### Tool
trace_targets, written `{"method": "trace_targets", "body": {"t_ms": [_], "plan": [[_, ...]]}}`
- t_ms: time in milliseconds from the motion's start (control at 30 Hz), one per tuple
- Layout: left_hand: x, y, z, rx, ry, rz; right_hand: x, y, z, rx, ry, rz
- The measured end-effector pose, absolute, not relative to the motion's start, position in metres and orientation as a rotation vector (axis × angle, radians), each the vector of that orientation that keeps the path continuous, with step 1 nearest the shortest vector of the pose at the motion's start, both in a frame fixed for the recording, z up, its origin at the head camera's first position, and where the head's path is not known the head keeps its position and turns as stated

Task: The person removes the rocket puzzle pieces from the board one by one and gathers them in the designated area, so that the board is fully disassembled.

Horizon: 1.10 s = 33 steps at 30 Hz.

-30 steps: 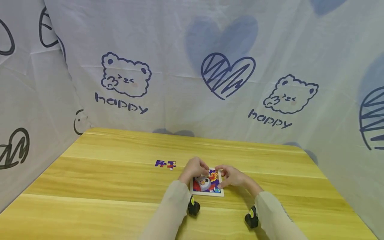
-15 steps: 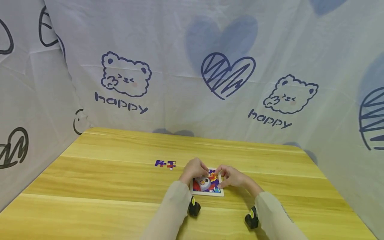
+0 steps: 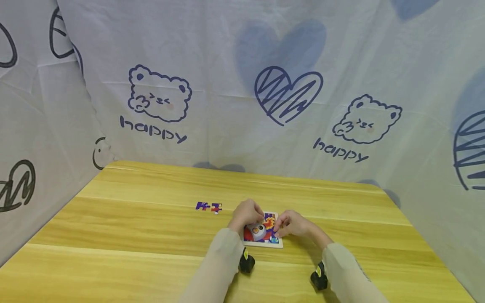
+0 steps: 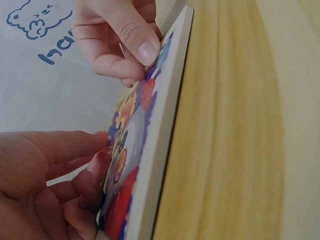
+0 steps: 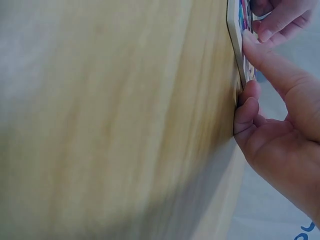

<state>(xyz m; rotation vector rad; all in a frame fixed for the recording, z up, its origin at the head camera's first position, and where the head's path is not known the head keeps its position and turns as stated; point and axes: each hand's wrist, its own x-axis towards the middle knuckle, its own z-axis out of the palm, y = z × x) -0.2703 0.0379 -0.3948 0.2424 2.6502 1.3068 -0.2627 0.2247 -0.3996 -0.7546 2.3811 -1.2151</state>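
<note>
A framed jigsaw puzzle (image 3: 257, 233) showing a round grey-and-red character lies flat on the table in the head view. Over its upper left part is my left hand (image 3: 246, 212), bent fingers touching the picture. The left wrist view shows that hand (image 4: 55, 180) with fingertips right at the picture's surface; I cannot tell whether a piece is between them. My right hand (image 3: 293, 224) grips the puzzle's right edge. Its thumb (image 5: 265, 55) lies on the picture in the right wrist view, with other fingers curled beside the frame. The puzzle's upper left corner is hidden.
Two loose jigsaw pieces, a purple one (image 3: 202, 205) and a purple-red one (image 3: 216, 208), lie left of the puzzle on the wooden table (image 3: 132, 227). A printed cloth (image 3: 227, 139) hangs behind the table. Black wrist cameras (image 3: 247, 263) sit below both hands.
My right fingers have drawn back from the frame's top right corner, down and closer to the thumb along the right edge. The left hand has barely moved.
</note>
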Motion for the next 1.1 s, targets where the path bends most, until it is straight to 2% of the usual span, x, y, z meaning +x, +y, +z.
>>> {"method": "trace_targets", "body": {"t_ms": [433, 1100], "plan": [[-0.2703, 0.0383, -0.3969, 0.247, 2.698, 1.310, -0.2589, 0.2221, -0.3987, -0.792, 2.413, -1.197], [-0.2721, 0.0367, -0.3975, 0.212, 2.591, 1.656, -0.2578, 0.2227, -0.3921, -0.789, 2.418, -1.178]]}}
